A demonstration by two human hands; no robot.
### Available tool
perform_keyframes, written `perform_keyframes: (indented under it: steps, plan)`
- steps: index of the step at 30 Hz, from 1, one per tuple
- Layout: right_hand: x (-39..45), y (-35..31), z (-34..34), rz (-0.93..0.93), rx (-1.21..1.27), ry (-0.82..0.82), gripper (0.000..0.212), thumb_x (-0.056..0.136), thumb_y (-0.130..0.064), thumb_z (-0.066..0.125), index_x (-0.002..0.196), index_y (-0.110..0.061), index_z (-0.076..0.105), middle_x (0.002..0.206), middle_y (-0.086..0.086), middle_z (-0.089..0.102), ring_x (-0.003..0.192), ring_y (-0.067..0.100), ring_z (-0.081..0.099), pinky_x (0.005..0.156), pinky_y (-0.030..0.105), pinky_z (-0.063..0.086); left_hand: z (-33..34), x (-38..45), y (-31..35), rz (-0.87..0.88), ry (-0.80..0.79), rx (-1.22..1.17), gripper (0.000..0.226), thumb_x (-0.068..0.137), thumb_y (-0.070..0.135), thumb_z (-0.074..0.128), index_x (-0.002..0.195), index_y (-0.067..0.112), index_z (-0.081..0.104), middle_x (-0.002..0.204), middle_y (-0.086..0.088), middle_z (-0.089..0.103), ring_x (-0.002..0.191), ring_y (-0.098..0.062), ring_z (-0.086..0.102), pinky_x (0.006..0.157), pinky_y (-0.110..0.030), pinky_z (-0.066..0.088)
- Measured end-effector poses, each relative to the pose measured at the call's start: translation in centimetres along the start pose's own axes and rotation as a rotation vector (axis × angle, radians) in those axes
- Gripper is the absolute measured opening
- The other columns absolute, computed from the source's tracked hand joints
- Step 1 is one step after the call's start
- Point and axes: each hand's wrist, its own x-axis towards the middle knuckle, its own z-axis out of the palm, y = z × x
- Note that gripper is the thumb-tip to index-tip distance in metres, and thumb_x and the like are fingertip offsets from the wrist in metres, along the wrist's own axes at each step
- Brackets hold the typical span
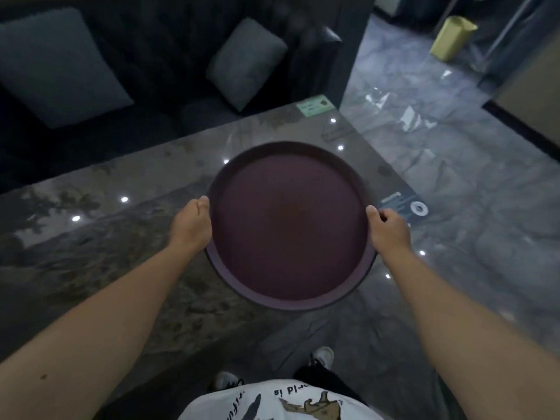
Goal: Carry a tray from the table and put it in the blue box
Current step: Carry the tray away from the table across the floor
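A person is standing at the table's (100,253) near corner, holding a round maroon tray (291,228) with both hands. The left hand (191,226) is gripping the tray's left rim and the right hand (389,228) is gripping its right rim, thumbs curled over the edge. The empty tray is hanging partly over the table corner and partly over the glossy floor (454,183); it appears lifted clear of the tabletop, though the blur leaves this uncertain. The pick-up therefore looks done, while the carry and the placing remain. No blue box is showing in this view. Beyond the table, a dark sofa (169,71) with two grey cushions is blocking the way ahead; the floor to the right is lying open, with a yellow-green bin (451,37) standing farther off.
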Motion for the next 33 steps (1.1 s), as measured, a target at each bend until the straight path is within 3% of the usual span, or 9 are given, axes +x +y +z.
perform_keyframes:
  steps: [7, 10, 16, 30, 33]
  plan:
    - [6.1, 8.2, -10.2, 0.119, 0.013, 0.117, 0.041, 0.093, -0.044, 0.051, 0.067, -0.013, 0.055, 0.073, 0.009, 0.061, 0.074, 0.027, 0.055, 0.066, 0.033, 0.036, 11.5, 0.9, 11.4, 0.105, -0.115, 0.016, 0.049, 0.099, 0.044, 0.023, 0.076, 0.01, 0.05, 0.08, -0.008, 0.056, 0.078, -0.029, 0.051, 0.07, -0.037, 0.035]
    - [7.9, 11.3, -14.2, 0.172, 0.006, 0.172, 0.042, 0.094, -0.044, 0.051, 0.061, -0.017, 0.048, 0.063, 0.0, 0.055, 0.07, 0.026, 0.052, 0.063, 0.031, 0.032, 15.9, 1.2, 16.0, 0.167, -0.163, 0.024, 0.05, 0.099, 0.045, 0.022, 0.073, 0.011, 0.048, 0.074, -0.004, 0.055, 0.075, -0.028, 0.051, 0.069, -0.038, 0.035]
    - [10.0, 17.3, -21.0, 0.283, -0.018, 0.29, 0.037, 0.094, -0.046, 0.05, 0.075, -0.015, 0.058, 0.076, 0.006, 0.06, 0.076, 0.026, 0.053, 0.067, 0.031, 0.034, 23.6, 1.5, 24.6, 0.28, -0.277, 0.039, 0.049, 0.099, 0.046, 0.023, 0.076, 0.012, 0.049, 0.073, 0.0, 0.053, 0.075, -0.026, 0.05, 0.069, -0.036, 0.033]
    - [14.2, 25.8, -27.5, 0.51, 0.026, 0.519, 0.037, 0.094, -0.047, 0.049, 0.078, -0.015, 0.058, 0.073, 0.002, 0.057, 0.071, 0.022, 0.052, 0.065, 0.03, 0.034, 37.4, 5.3, 39.3, 0.541, -0.496, 0.085, 0.046, 0.099, 0.043, 0.024, 0.078, 0.012, 0.05, 0.084, -0.006, 0.056, 0.08, -0.026, 0.051, 0.071, -0.036, 0.033]
    - [15.7, 27.4, -28.5, 0.557, 0.034, 0.513, 0.039, 0.094, -0.048, 0.047, 0.071, -0.017, 0.054, 0.067, -0.002, 0.054, 0.064, 0.018, 0.049, 0.054, 0.029, 0.032, 40.3, 5.8, 41.7, 0.563, -0.525, 0.124, 0.046, 0.099, 0.044, 0.022, 0.081, 0.012, 0.05, 0.086, -0.009, 0.056, 0.083, -0.029, 0.051, 0.071, -0.038, 0.034]
